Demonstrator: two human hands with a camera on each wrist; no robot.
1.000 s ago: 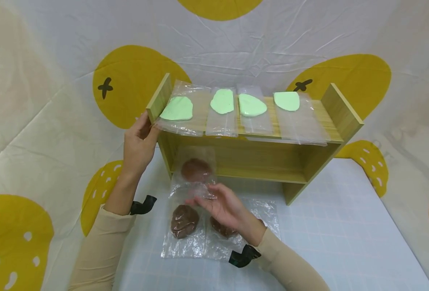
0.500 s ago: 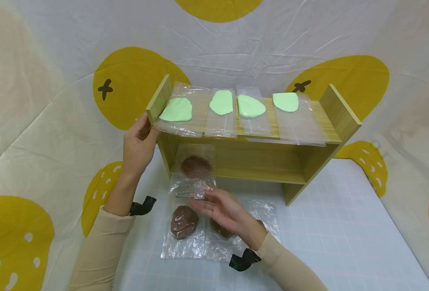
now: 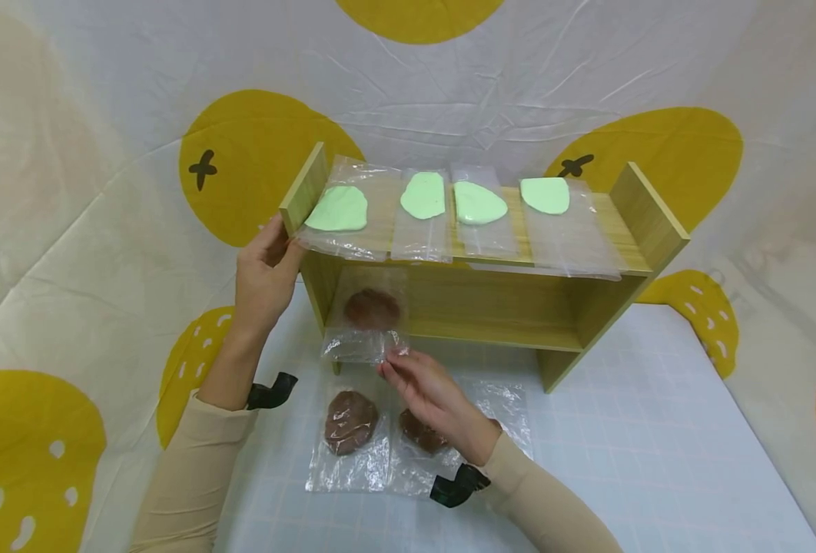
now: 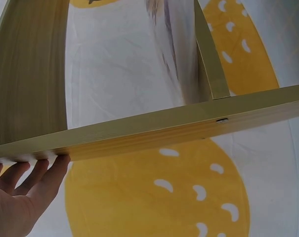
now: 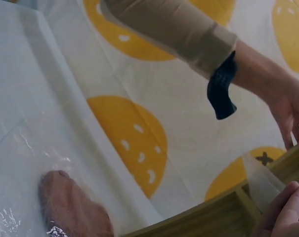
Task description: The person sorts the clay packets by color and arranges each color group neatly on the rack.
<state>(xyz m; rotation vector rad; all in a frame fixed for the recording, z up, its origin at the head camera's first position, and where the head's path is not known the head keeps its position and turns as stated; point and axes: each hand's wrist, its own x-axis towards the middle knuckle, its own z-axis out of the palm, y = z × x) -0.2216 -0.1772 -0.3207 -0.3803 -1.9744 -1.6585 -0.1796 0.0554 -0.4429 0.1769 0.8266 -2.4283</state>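
Observation:
My left hand (image 3: 264, 276) grips the left side panel of a small wooden shelf (image 3: 494, 303); in the left wrist view its fingers (image 4: 50, 180) press on the panel's outer face. My right hand (image 3: 439, 395) pinches the front edge of a clear plastic bag (image 3: 359, 344) holding a flattened brown lump (image 3: 372, 309). This bag lies at the left end of the lower shelf, its front edge sticking out. In the right wrist view, the pinching fingertips (image 5: 287, 197) show beside the wooden edge. Below, a bagged brown lump (image 3: 350, 422) lies on the table, with another brown lump (image 3: 422, 432) partly behind my right hand.
Across the top board lie several clear bags with pale green flattened pieces (image 3: 480, 203), some overhanging its front edge. A patterned cloth (image 3: 415, 84) hangs close behind and at both sides. The pale table (image 3: 657, 445) extends to the right.
My right hand has pushed the bag with the brown lump farther back onto the lower shelf, its fingers closing to a pinch on the front edge. The left hand stays on the side panel.

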